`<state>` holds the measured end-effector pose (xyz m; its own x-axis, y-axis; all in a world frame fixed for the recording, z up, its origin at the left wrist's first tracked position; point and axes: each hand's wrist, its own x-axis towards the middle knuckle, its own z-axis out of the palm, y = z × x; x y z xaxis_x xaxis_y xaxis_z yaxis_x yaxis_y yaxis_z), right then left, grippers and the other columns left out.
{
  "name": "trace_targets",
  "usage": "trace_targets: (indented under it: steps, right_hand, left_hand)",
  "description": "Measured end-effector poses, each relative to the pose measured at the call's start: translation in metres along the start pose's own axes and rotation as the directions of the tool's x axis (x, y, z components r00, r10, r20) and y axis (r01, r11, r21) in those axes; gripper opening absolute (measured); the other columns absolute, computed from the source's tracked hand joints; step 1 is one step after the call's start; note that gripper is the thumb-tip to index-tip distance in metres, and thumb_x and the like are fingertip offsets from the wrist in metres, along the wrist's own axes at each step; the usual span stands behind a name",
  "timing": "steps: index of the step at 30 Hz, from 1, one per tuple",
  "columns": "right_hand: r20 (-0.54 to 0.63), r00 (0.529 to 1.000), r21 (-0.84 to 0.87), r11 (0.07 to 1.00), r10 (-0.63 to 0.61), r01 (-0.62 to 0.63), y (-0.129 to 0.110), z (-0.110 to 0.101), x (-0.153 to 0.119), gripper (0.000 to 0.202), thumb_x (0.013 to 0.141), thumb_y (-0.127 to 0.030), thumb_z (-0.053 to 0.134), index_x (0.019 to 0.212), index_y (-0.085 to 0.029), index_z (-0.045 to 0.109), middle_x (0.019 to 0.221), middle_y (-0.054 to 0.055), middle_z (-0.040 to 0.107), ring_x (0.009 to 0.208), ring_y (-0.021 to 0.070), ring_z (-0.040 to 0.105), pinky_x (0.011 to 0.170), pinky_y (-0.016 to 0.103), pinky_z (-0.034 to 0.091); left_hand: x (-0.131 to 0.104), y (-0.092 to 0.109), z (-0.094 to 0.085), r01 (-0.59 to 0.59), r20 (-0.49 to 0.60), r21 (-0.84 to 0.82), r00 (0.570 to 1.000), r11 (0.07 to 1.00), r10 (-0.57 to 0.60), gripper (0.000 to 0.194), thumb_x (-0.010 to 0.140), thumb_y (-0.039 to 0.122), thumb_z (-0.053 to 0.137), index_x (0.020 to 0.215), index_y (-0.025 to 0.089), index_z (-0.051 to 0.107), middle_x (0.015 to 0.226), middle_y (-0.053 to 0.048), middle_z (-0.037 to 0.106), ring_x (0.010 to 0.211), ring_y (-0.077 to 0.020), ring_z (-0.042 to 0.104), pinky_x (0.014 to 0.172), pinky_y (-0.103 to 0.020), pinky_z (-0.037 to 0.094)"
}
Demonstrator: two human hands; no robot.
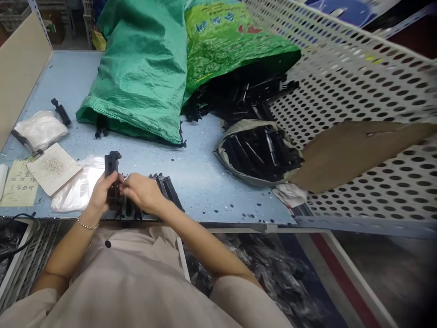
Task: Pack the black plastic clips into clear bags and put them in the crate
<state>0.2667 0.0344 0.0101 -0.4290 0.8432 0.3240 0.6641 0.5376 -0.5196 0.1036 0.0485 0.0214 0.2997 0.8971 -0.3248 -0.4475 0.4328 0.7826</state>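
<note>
In my left hand (pixel 101 190) I grip a long black plastic part (pixel 112 166), held upright near the table's front edge. My right hand (pixel 141 192) is closed in a pinch against the side of that part. A thin, small piece shows by its fingertips, too small to name. More black plastic parts (pixel 170 193) lie in a row beneath and beside my right hand. Left of my hands, clear plastic bags (pixel 77 187) lie flat. Next to them a white square tile (pixel 54 168) carries many tiny light-coloured bits.
A green woven sack (pixel 143 73) and a printed green sack (pixel 232 41) spill black parts at the back. An open cloth bag (pixel 221 157) holds more. A perforated white panel (pixel 341 91) borders the right. A handwritten yellow note (pixel 20 184) lies left; bagged parts fill a bin below.
</note>
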Motion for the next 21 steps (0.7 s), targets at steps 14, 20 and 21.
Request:
trace_targets:
  steps: [14, 20, 21]
  right_hand:
    - [-0.15, 0.984, 0.052, 0.993, -0.099, 0.108, -0.009, 0.005, -0.05, 0.055, 0.106, -0.046, 0.016, 0.09, -0.019, 0.061, 0.081, 0.008, 0.062, 0.076, 0.0186, 0.056, 0.073, 0.033, 0.046]
    - [0.007, 0.976, -0.065, 0.974, -0.217, 0.217, -0.006, -0.008, -0.045, 0.046, 0.103, -0.053, 0.032, 0.09, -0.02, 0.062, 0.083, 0.008, 0.06, 0.08, 0.0212, 0.055, 0.074, 0.035, 0.046]
    - [-0.001, 0.981, -0.013, 0.981, -0.195, 0.195, -0.007, -0.007, -0.046, 0.047, 0.104, -0.052, 0.03, 0.088, -0.02, 0.061, 0.08, 0.008, 0.058, 0.078, 0.0206, 0.054, 0.073, 0.034, 0.046]
  left_hand:
    - [-0.018, -0.019, 0.033, -0.07, -0.025, -0.061, 0.997, 0.996, 0.069, 0.034, 0.077, 0.044, 0.08, 0.091, 0.018, 0.062, 0.083, 0.001, 0.062, 0.061, -0.0066, 0.053, 0.055, -0.019, 0.045]
    - [-0.013, -0.015, 0.03, 0.187, 0.014, -0.09, 0.982, 0.978, -0.187, 0.035, 0.081, 0.046, 0.074, 0.091, 0.015, 0.062, 0.076, -0.001, 0.059, 0.06, -0.008, 0.053, 0.054, -0.02, 0.044]
    - [-0.015, -0.018, 0.03, 0.135, -0.002, -0.07, 0.991, 0.988, -0.135, 0.035, 0.082, 0.047, 0.073, 0.092, 0.016, 0.062, 0.078, -0.001, 0.06, 0.06, -0.0081, 0.052, 0.054, -0.02, 0.044]
